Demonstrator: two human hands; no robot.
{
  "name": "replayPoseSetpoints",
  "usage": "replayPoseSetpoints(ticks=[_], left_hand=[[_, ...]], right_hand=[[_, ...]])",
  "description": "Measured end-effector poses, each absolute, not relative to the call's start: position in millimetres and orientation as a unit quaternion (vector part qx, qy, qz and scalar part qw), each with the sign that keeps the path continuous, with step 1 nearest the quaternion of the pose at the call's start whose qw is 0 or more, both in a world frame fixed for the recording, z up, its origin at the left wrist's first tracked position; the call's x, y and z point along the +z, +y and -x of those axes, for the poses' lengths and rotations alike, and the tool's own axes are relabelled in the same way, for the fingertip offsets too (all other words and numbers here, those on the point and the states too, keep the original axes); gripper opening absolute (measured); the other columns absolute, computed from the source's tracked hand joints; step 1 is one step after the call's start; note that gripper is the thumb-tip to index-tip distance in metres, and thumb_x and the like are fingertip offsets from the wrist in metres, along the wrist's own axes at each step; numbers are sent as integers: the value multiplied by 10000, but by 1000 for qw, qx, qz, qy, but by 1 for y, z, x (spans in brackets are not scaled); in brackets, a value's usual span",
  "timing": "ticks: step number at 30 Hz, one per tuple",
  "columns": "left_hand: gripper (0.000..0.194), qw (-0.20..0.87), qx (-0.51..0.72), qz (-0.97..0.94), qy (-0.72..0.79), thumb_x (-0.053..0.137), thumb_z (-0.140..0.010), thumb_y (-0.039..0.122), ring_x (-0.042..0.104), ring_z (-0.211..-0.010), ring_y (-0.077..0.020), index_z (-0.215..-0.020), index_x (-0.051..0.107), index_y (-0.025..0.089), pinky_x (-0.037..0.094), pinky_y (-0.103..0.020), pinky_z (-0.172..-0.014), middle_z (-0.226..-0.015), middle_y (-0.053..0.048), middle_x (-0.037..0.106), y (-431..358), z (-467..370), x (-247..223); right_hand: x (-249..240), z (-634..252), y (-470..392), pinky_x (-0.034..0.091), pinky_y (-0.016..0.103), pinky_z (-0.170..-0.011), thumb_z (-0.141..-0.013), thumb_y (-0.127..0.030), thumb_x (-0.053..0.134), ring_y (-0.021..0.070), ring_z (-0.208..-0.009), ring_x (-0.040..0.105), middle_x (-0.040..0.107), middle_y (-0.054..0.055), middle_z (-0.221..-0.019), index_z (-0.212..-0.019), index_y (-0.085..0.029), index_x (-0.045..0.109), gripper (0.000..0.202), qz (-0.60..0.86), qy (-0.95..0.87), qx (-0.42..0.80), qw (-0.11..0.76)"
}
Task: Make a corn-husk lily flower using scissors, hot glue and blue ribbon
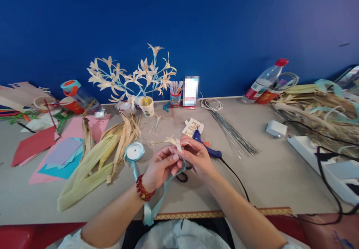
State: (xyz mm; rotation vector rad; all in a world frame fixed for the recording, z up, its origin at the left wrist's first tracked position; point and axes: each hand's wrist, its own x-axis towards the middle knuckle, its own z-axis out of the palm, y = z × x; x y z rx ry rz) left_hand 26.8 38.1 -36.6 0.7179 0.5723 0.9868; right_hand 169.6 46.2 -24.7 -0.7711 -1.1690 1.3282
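Observation:
My left hand (165, 162) and my right hand (196, 155) meet over the middle of the table, both with fingers pinched. Between their fingertips is a pale corn-husk flower (177, 143), its petals pointing up and left. A light-blue ribbon (166, 189) trails from the fingers, hangs below the table's front edge and loops back up to its white spool (135, 151), left of my hands. Just beyond my right hand lies a blue glue gun (209, 150). Black scissors handles (183, 177) show partly beneath my hands.
Finished husk flowers (144, 69) stand in a paper cup (147, 107) at the back. Corn husks (84, 170) and coloured paper (36, 144) lie left. Metal wires (235, 133), a white adapter (276, 128), a power strip (311, 159) and a leaning bottle (265, 80) are right.

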Motion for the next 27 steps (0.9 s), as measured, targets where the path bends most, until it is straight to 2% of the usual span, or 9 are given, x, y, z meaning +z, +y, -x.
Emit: replayPoseSetpoints(ticks=[4,8,13,16,21,27], left_hand=[[179,786,447,-335,265,732,-764,263,474,-400,-44,-787,602,142,317,-173,-429,-597,-1,636,38,-28,-35],[180,793,438,-333,259,731,-764,260,466,-402,-45,-787,593,146,309,-171,-420,-599,-6,640,37,-28,-33],[165,799,432,-332,253,727,-768,253,460,-408,-46,-792,602,147,324,-172,-424,-603,-10,642,36,-27,-30],[160,802,432,-333,245,719,-772,244,465,-412,-47,-773,596,142,328,-172,-423,-603,-11,638,35,-27,-29],[172,804,436,-328,237,724,-766,237,474,-414,-47,-756,583,138,321,-162,-411,-601,-10,637,36,-28,-30],[148,799,450,-329,226,710,-782,211,482,-424,-44,-772,581,138,316,-151,-416,-610,-12,648,35,-27,-30]], right_hand=[[-26,-171,45,502,251,-534,-708,-382,765,130,-637,557,545,1,-870,-855,-246,679,218,312,-455,628,549],[-24,-171,45,492,236,-486,-718,-368,746,121,-620,553,534,9,-911,-804,-231,675,177,285,-443,668,525],[-23,-171,47,505,241,-526,-686,-406,753,140,-671,556,527,18,-884,-744,-214,656,222,287,-440,674,519],[-24,-172,47,513,247,-556,-690,-377,756,148,-695,563,531,17,-851,-726,-209,638,209,286,-435,677,520],[-28,-172,47,490,223,-495,-703,-344,765,130,-636,554,549,16,-828,-748,-200,641,196,260,-407,710,513],[-28,-169,48,483,209,-548,-686,-312,791,120,-668,551,560,3,-815,-710,-192,656,183,245,-374,721,529]])
